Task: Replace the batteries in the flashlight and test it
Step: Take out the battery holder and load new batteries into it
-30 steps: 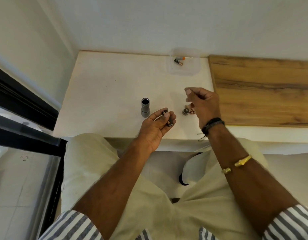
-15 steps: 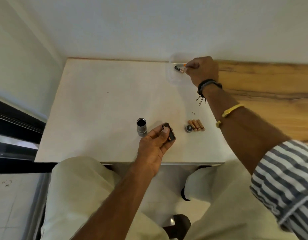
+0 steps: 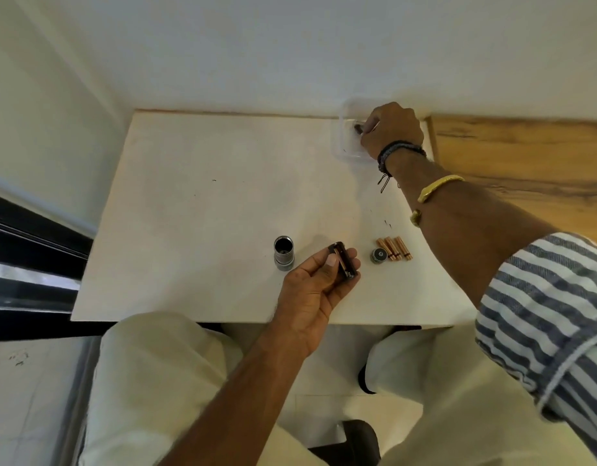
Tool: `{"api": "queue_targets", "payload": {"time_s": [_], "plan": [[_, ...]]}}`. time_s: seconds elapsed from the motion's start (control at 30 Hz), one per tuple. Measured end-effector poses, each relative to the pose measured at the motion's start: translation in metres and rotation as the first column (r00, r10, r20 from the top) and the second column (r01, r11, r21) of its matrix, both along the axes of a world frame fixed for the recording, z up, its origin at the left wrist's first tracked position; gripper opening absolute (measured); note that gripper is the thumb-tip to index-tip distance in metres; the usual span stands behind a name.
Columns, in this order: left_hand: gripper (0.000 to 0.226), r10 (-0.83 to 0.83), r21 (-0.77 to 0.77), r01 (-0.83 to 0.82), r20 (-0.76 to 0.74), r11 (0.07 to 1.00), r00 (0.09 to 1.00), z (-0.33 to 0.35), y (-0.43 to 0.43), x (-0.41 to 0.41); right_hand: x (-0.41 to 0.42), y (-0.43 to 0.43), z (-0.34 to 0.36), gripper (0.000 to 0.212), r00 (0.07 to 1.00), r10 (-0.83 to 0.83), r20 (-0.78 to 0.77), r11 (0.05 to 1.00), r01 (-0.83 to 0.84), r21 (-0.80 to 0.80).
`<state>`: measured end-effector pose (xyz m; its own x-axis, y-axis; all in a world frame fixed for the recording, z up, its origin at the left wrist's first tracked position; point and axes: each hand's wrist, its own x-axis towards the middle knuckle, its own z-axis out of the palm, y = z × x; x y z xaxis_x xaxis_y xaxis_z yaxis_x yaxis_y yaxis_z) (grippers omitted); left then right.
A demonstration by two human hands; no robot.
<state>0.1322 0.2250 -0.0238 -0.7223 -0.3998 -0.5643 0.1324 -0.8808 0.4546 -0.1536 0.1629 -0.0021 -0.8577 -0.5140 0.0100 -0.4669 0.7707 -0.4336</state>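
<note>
The left hand point(image 3: 310, 290) grips a dark battery holder point(image 3: 343, 260) between thumb and fingers, its long axis running from about 11 o'clock to 5 o'clock, raised just over the near part of the white table point(image 3: 206, 213). The right hand point(image 3: 393, 129) reaches to the far edge of the table at about 1 o'clock from the left hand, fingers curled down into a clear plastic container point(image 3: 344, 142) and pinched on a small dark battery point(image 3: 357, 127); only its end shows, so how firmly it is held is hard to tell. At 9 o'clock from the battery holder, just beside the left thumb, the silver flashlight body point(image 3: 283, 253) stands upright on the table with its open end up. At 3 o'clock from the holder lies the round tail cap point(image 3: 378, 255), and touching it on its right side sit three copper-coloured batteries point(image 3: 394, 247) lying side by side. The right wrist carries a dark braided wristband point(image 3: 399, 153) and, further up the forearm, a yellow bangle point(image 3: 438, 188); a striped sleeve point(image 3: 539, 314) is rolled up near the elbow. A wood-grain surface point(image 3: 525, 156) adjoins the table at 3 o'clock.
</note>
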Motion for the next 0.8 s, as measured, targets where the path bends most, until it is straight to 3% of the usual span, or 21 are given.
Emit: {"api": "queue_targets", "payload": {"time_s": [0.17, 0.33, 0.43, 0.53, 0.67, 0.8], "plan": [[0.033, 0.0, -0.025, -0.001, -0.026, 1.0, 1.0, 0.006, 0.0, 0.001, 0.014, 0.022, 0.017, 0.033, 0.998, 0.003, 0.055, 0.979, 0.008, -0.204], [0.031, -0.016, -0.063, 0.013, -0.044, 0.998, 0.999, 0.009, 0.001, 0.003, 0.059, 0.067, 0.037, 0.038, 0.975, 0.032, 0.22, 0.873, 0.08, -0.481], [0.03, -0.02, -0.098, 0.017, -0.03, 0.995, 0.999, 0.007, 0.003, 0.005, 0.099, 0.102, 0.041, 0.034, 0.867, 0.103, 0.488, 0.758, 0.249, -0.603], [0.023, -0.016, -0.131, 0.015, -0.001, 0.991, 1.0, 0.004, 0.005, 0.01, 0.141, 0.14, 0.037, 0.03, 0.775, 0.202, 0.599, 0.68, 0.329, -0.655], [0.021, -0.031, -0.196, 0.036, 0.03, 0.98, 0.999, 0.002, 0.006, 0.02, 0.18, 0.171, 0.032, 0.033, 0.734, 0.248, 0.633, 0.621, 0.38, -0.685], [0.018, -0.065, -0.255, 0.075, 0.046, 0.964, 0.997, 0.003, 0.008, 0.03, 0.197, 0.183, 0.032, 0.028, 0.793, 0.255, 0.552, 0.694, 0.248, -0.676]]}}
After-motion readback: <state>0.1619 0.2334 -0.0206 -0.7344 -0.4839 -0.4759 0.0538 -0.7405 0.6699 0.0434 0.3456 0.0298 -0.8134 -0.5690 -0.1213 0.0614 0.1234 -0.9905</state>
